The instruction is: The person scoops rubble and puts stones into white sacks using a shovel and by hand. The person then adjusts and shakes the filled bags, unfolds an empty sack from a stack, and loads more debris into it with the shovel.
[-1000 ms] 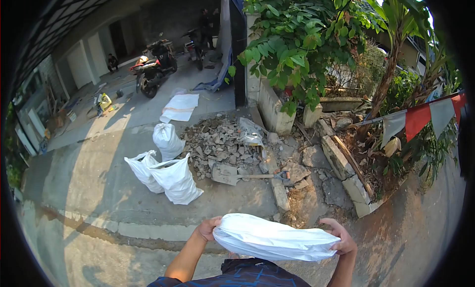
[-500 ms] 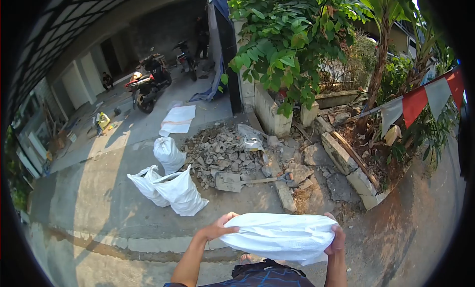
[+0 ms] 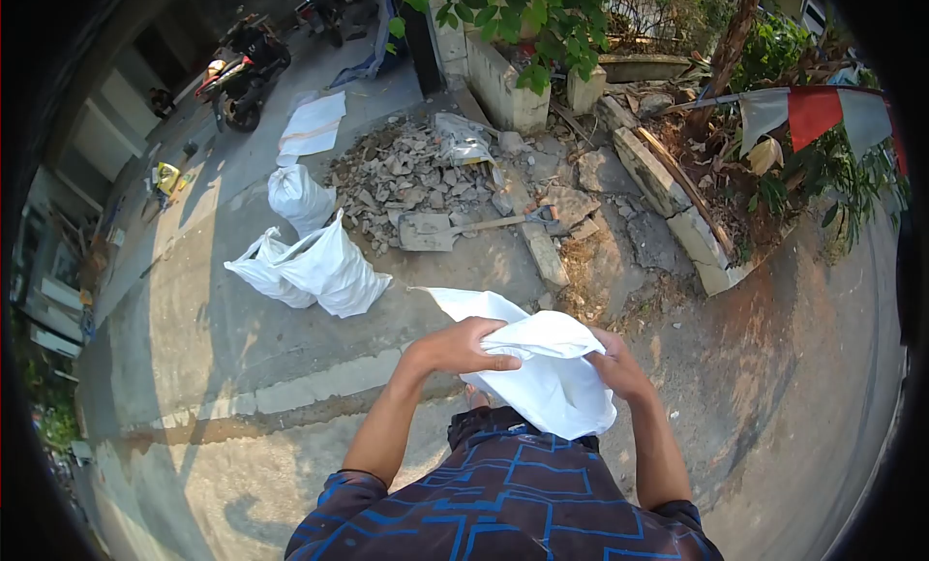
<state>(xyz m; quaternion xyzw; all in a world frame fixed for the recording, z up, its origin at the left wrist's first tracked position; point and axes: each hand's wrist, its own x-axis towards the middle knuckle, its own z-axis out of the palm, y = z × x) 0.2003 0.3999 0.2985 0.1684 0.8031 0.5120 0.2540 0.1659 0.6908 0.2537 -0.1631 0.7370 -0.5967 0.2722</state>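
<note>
A loose white sack (image 3: 547,382) hangs in front of my dark shirt, gathered into folds at its top, with one corner pointing left. My left hand (image 3: 466,346) is closed on the folds at the sack's left side. On the opposite side my right hand (image 3: 619,363) grips the fabric, thumb toward the middle. Three filled white sacks (image 3: 339,271) stand on the concrete ahead to the left. Just beyond the held sack, a shovel (image 3: 426,232) lies at the front of a heap of broken rubble (image 3: 411,179).
A flat white sheet (image 3: 314,125) lies behind the filled sacks. Motorbikes (image 3: 242,77) stand further back, near people partly in view. Concrete blocks (image 3: 668,188) border a planted bed at right, under a string of red and white flags (image 3: 813,116). A low kerb (image 3: 310,392) crosses the ground.
The view has tilted down. My hands have come closer together, and the sack, stretched wide between them before, is now bunched and hanging with its lower part spread.
</note>
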